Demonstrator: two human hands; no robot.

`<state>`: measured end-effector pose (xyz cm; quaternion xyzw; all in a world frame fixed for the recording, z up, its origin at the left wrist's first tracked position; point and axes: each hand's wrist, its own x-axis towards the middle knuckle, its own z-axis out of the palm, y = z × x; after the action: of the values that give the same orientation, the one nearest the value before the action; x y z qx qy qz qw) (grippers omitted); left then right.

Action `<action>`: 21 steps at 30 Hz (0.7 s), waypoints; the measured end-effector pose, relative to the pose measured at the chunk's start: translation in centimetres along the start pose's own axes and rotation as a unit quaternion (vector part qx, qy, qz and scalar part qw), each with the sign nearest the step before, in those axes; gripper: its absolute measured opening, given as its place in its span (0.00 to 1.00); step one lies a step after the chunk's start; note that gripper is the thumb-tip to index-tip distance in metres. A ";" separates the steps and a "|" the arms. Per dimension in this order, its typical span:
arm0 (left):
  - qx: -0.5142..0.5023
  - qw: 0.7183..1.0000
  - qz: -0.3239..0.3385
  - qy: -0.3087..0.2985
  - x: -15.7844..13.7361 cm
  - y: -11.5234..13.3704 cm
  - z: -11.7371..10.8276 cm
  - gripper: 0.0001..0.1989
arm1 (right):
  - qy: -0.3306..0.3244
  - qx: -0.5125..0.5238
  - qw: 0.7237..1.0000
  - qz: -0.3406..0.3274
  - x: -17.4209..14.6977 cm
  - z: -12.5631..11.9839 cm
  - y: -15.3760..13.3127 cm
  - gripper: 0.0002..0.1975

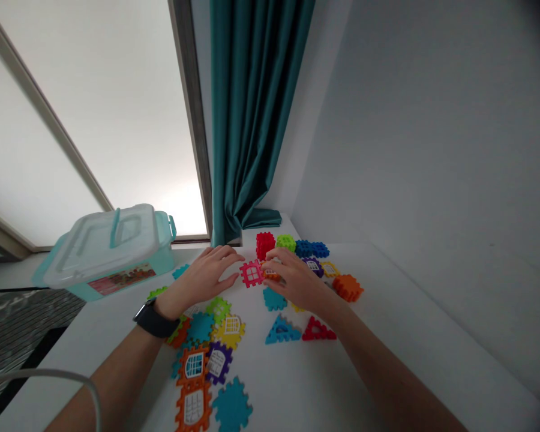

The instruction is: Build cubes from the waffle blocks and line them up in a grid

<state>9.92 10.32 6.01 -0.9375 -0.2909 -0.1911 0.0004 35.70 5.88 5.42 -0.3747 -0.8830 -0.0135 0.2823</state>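
Observation:
My left hand (212,273), with a dark watch at the wrist, hovers with thumb and fingers apart, just left of a pink window tile (251,273) and not holding it. My right hand (294,276) has its thumb and fingers around an orange window tile (271,274), partly hidden by the fingers, directly right of the pink one. Below the right hand lies a blue gear-edged tile (274,299). Nearer me are a blue triangle (282,330) and a red triangle (318,329).
Stacked red (265,245), green (286,242) and blue tiles (304,248) stand at the back; an orange stack (348,288) is at the right. Several loose tiles, including an orange window tile (194,407), spread at the left. A lidded teal box (112,249) stands by the window.

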 end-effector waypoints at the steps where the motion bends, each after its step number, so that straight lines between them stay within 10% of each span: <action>1: 0.000 1.000 -0.006 0.001 0.0 0.1 -0.1 0.14 | 0.008 0.000 1.000 0.003 0.0 0.1 0.0 0.08; 21: -0.078 0.992 -0.081 0.063 0.6 1.7 0.1 0.15 | 0.077 -0.057 0.994 -0.045 0.1 -0.2 -0.5 0.06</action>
<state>11.31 9.28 6.32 -0.8943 -0.3493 -0.2709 -0.0697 35.42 5.53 5.75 -0.3475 -0.8727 -0.1056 0.3264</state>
